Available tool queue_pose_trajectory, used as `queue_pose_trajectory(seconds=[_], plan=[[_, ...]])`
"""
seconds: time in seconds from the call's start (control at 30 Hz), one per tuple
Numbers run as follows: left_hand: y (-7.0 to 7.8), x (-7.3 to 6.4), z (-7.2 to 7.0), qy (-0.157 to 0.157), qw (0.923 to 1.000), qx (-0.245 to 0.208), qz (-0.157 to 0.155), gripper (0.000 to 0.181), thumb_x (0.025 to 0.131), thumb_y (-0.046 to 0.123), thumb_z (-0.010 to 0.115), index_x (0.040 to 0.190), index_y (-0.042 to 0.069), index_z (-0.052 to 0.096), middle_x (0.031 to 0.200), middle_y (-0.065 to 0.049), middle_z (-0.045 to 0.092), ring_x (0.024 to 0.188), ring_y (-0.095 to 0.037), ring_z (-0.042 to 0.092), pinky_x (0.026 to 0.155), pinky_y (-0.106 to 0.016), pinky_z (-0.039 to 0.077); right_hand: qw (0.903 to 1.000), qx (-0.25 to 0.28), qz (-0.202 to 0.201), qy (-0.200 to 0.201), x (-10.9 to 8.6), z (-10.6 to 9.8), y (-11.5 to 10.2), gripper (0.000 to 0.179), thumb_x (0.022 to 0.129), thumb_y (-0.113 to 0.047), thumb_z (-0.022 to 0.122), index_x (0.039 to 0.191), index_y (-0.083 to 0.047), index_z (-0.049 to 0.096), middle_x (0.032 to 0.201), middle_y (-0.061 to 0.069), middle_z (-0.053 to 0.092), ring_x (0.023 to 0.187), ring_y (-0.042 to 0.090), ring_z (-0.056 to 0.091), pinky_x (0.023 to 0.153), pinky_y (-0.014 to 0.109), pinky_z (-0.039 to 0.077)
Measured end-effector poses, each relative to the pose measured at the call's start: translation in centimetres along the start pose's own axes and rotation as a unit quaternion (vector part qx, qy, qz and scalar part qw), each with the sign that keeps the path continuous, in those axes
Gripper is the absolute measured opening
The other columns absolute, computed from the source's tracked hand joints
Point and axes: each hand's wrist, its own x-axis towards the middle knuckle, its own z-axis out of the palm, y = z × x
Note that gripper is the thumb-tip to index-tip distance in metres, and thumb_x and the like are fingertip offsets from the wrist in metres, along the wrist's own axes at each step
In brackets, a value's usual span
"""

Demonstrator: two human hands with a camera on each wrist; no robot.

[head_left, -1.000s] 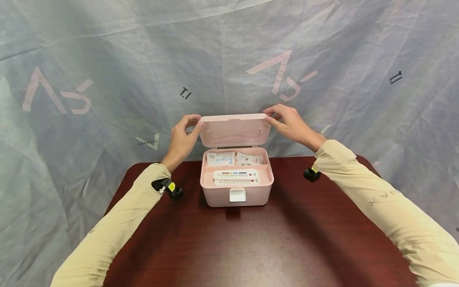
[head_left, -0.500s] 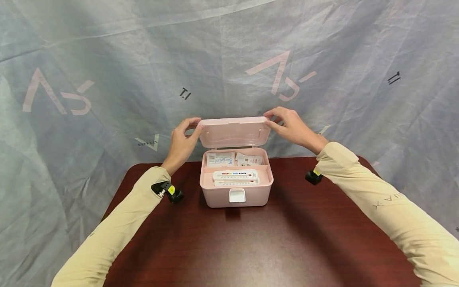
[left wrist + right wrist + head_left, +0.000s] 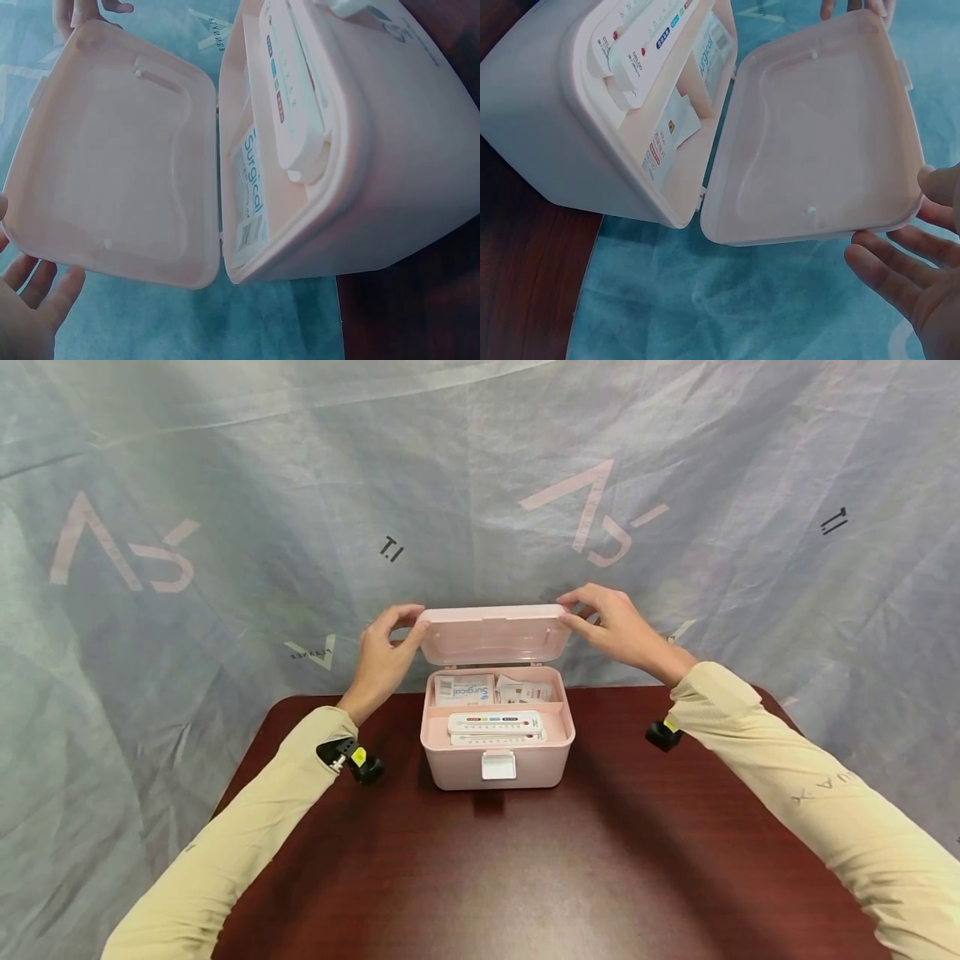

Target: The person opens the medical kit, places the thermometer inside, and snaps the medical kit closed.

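Note:
A pink storage box (image 3: 495, 774) stands on the table, its hinged lid (image 3: 495, 639) raised at the back. My left hand (image 3: 381, 656) pinches the lid's left top corner between thumb and fingers. At the opposite corner, my right hand (image 3: 618, 627) holds the lid the same way. Two white thermometers (image 3: 495, 723) lie in the front compartment, one partly over the other. Behind the divider are a packet marked "Surgical" (image 3: 463, 690) and some small white packets (image 3: 523, 691). A white latch (image 3: 498, 766) is on the box's front.
The dark red-brown table (image 3: 495, 877) extends in front of the box and to both sides. Close behind the lid hangs a grey printed cloth (image 3: 480, 510). Black wrist cameras sit on the left wrist (image 3: 363, 767) and the right wrist (image 3: 663, 735).
The lid has tipped slightly forward and down, both hands moving with it. The box and its contents stay in place, and the head view has shifted a little.

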Motion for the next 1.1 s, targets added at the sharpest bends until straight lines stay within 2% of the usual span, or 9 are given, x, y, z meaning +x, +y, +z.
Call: queue_pose_trajectory(seconds=[0.37, 0.7, 0.97, 1.1], plan=[[0.1, -0.5, -0.1, -0.011, 0.9998, -0.016, -0.006, 0.031, 0.094, 0.032, 0.06, 0.12, 0.015, 0.063, 0.116, -0.002, 0.061, 0.111, -0.016, 0.055, 0.088, -0.04, 0.05, 0.9999, -0.002, -0.013, 0.01, -0.3, 0.0, 0.0, 0.024, 0.091, -0.01, 0.064, 0.113, -0.001, 0.065, 0.11, 0.013, 0.063, 0.084, 0.027, 0.065, 0.07, 0.041, 0.052], [0.4, -1.0, 0.1, -0.001, 0.9997, -0.021, -0.009, 0.03, 0.093, 0.018, 0.063, 0.121, 0.008, 0.062, 0.119, -0.012, 0.06, 0.112, -0.027, 0.054, 0.087, -0.047, 0.049, 0.9997, -0.005, -0.021, 0.007, -0.7, 0.2, 0.1, 0.024, 0.09, -0.009, 0.065, 0.112, -0.001, 0.065, 0.106, 0.011, 0.063, 0.083, 0.024, 0.065, 0.069, 0.038, 0.052], [4.2, -1.8, -0.6, -0.012, 0.9996, -0.023, -0.013, 0.027, 0.093, 0.01, 0.061, 0.118, -0.002, 0.061, 0.119, -0.02, 0.059, 0.112, -0.033, 0.054, 0.088, -0.046, 0.049, 0.9996, -0.002, -0.028, 0.009, -1.0, 0.0, 0.0, 0.024, 0.089, -0.008, 0.066, 0.111, 0.0, 0.065, 0.103, 0.01, 0.063, 0.084, 0.023, 0.065, 0.069, 0.037, 0.052], [4.5, -2.0, -0.7, -0.017, 0.9995, -0.02, -0.016, 0.028, 0.093, 0.009, 0.06, 0.119, -0.002, 0.06, 0.119, -0.019, 0.059, 0.112, -0.033, 0.054, 0.088, -0.046, 0.05, 0.9996, 0.0, -0.028, 0.006, -1.2, -0.1, -0.1, 0.024, 0.089, -0.008, 0.066, 0.111, -0.001, 0.065, 0.103, 0.01, 0.063, 0.084, 0.023, 0.065, 0.068, 0.037, 0.052]])
